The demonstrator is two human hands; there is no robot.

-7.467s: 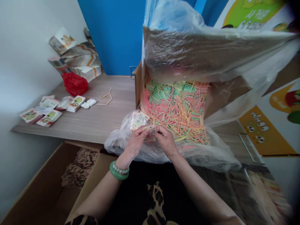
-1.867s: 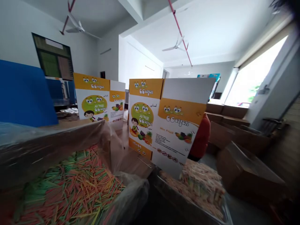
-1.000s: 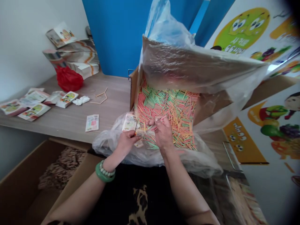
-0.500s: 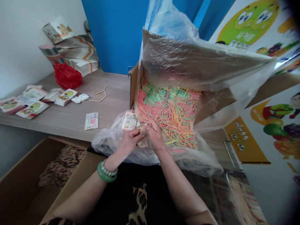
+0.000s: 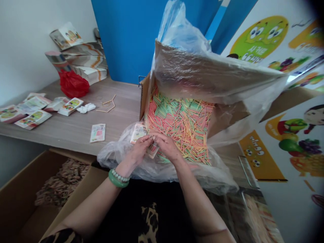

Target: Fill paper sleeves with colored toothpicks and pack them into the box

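Above the near edge of a plastic-lined carton, my left hand [image 5: 139,149] and my right hand [image 5: 166,146] meet with their fingertips together. Both pinch the top of a small clear-fronted packet [image 5: 152,150], which tilts below the fingers and shows reddish sticks inside. The fingers cover its upper edge. Just beyond my left hand lies a white printed packet [image 5: 138,133] on the clear plastic liner [image 5: 115,148]. Right beside my right hand, the carton is filled with loose thin sticks [image 5: 182,121] in pink, green and yellow.
Another filled packet [image 5: 97,133] lies on the grey table [image 5: 76,133]. Farther left are printed pouches [image 5: 34,118], a crumpled tissue [image 5: 86,108], a red bag [image 5: 73,83] and bent sticks [image 5: 108,104]. A lower cardboard box [image 5: 22,182] holds bundled pieces. The liner rises over the carton's flap [image 5: 197,67].
My right hand has come down and inward from above the packet, and its fingers now meet those of my left. No stick shows between the right fingers now. The view has shifted slightly.
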